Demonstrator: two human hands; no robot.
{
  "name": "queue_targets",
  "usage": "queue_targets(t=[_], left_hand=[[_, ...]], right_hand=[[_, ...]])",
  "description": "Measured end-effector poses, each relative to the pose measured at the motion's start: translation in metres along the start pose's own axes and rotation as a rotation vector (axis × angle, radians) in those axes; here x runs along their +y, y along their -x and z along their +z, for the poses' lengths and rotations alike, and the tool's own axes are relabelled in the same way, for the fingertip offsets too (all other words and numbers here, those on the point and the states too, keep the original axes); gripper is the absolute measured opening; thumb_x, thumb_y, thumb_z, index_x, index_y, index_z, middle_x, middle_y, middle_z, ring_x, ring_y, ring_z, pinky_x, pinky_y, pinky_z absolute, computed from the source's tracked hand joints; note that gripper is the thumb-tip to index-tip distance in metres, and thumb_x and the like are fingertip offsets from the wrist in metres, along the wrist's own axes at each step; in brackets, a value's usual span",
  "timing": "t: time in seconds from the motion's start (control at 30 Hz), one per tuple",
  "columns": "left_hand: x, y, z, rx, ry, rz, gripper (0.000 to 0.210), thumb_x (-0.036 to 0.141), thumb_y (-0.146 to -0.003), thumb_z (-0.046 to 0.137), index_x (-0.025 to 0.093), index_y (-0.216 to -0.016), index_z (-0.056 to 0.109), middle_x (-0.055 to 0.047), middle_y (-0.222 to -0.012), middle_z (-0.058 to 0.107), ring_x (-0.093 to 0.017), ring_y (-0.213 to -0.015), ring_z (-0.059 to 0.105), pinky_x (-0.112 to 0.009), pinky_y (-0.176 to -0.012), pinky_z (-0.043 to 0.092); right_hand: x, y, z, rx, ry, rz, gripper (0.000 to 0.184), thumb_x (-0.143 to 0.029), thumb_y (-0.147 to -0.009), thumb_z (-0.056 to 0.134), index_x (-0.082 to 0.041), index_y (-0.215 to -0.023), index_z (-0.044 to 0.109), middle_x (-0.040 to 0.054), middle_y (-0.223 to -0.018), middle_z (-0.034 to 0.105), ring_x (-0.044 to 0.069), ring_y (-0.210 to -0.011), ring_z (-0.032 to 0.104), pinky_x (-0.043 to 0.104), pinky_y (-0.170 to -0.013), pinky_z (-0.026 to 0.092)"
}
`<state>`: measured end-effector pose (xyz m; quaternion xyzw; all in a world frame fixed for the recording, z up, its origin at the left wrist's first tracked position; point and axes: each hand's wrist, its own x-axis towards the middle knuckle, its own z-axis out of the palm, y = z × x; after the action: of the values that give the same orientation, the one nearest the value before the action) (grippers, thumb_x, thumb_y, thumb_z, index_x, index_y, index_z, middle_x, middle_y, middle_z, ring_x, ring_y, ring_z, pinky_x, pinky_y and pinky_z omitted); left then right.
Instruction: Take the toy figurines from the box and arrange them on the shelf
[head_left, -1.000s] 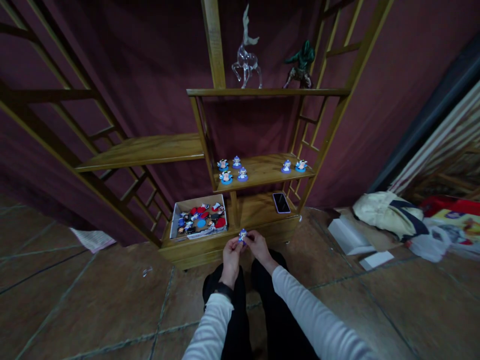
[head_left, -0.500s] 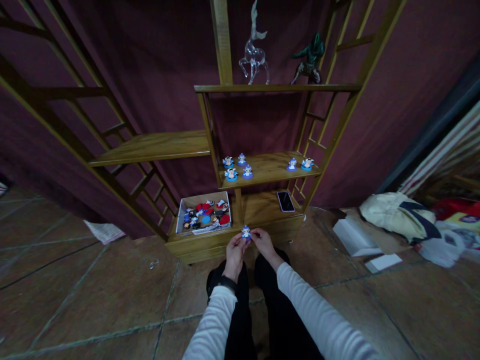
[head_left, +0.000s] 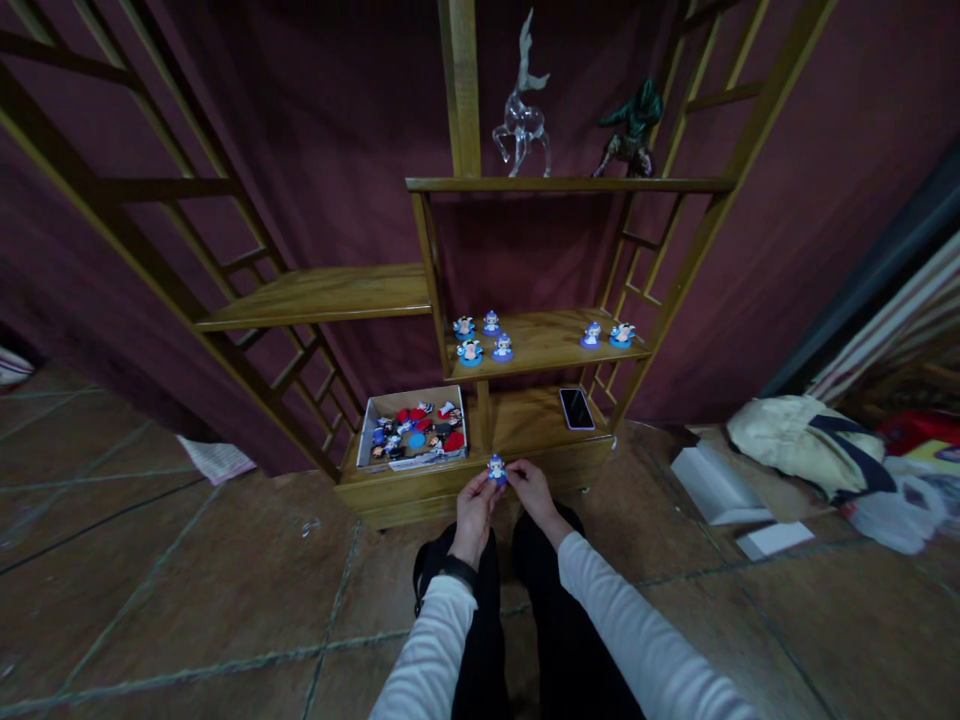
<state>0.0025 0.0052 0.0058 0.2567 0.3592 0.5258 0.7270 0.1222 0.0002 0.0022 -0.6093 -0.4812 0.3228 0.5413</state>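
Before the wooden shelves [head_left: 544,345], both hands [head_left: 474,514] [head_left: 533,491] hold a purple-and-white figurine [head_left: 496,470].

The little toy [head_left: 496,471] is between the left hand [head_left: 474,515] and the right hand [head_left: 534,492], in front of the low shelf [head_left: 517,420]. On that shelf, the box of toys [head_left: 420,460] sits on the left and the phone [head_left: 577,409] lies on the right. Higher up, the middle shelf [head_left: 547,350] has four toys [head_left: 502,348] on the left and two toys [head_left: 592,336] on the right, and the top shelf [head_left: 570,185] has the deer [head_left: 523,122] left of another statue [head_left: 635,125].
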Motion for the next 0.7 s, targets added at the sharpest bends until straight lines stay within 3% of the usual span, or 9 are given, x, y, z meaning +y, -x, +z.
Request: queue_targets(t=[0.33, 0.43, 0.57, 0.7], left_hand=[[0.0013, 0.0009, 0.0006, -0.006, -0.008, 0.018, 0.028, 0.019, -0.06, 0.075, 0.013, -0.086, 0.066, -0.008, -0.091, 0.069, -0.015, -0.081, 0.064, -0.034, -0.087, 0.046], [-0.0002, 0.0001, 0.0002, -0.017, -0.013, 0.045, 0.032, 0.02, -0.06, 0.075, 0.013, -0.089, 0.065, -0.008, -0.092, 0.069, -0.016, -0.083, 0.064, -0.034, -0.086, 0.046], [-0.0031, -0.0017, -0.0005, -0.004, -0.037, 0.092, 0.046, 0.018, -0.06, 0.074, 0.016, -0.103, 0.061, -0.008, -0.094, 0.069, -0.017, -0.086, 0.064, -0.034, -0.086, 0.046], [-0.0046, -0.0036, -0.0015, 0.01, -0.074, 0.123, 0.054, 0.017, -0.06, 0.074, 0.016, -0.111, 0.058, -0.009, -0.094, 0.07, -0.017, -0.088, 0.064, -0.034, -0.088, 0.044]], right_hand=[[-0.0022, 0.0032, 0.0013, -0.006, -0.016, -0.001, 0.01, -0.025, -0.072, 0.051, -0.021, -0.071, 0.06, 0.0001, -0.072, 0.064, 0.016, -0.073, 0.059, 0.029, -0.074, 0.047], [-0.0033, 0.0052, 0.0031, -0.007, -0.049, -0.004, 0.011, -0.025, -0.072, 0.052, -0.021, -0.079, 0.06, 0.0013, -0.079, 0.066, 0.017, -0.077, 0.06, 0.03, -0.077, 0.047], [-0.0055, 0.0073, 0.0052, -0.054, -0.146, -0.036, 0.027, -0.024, -0.07, 0.056, -0.022, -0.097, 0.058, 0.0032, -0.093, 0.066, 0.017, -0.086, 0.062, 0.031, -0.081, 0.048], [-0.0055, 0.0078, 0.0042, -0.084, -0.111, -0.062, 0.024, -0.024, -0.07, 0.056, -0.022, -0.094, 0.06, 0.0031, -0.096, 0.065, 0.017, -0.088, 0.062, 0.032, -0.083, 0.048]])
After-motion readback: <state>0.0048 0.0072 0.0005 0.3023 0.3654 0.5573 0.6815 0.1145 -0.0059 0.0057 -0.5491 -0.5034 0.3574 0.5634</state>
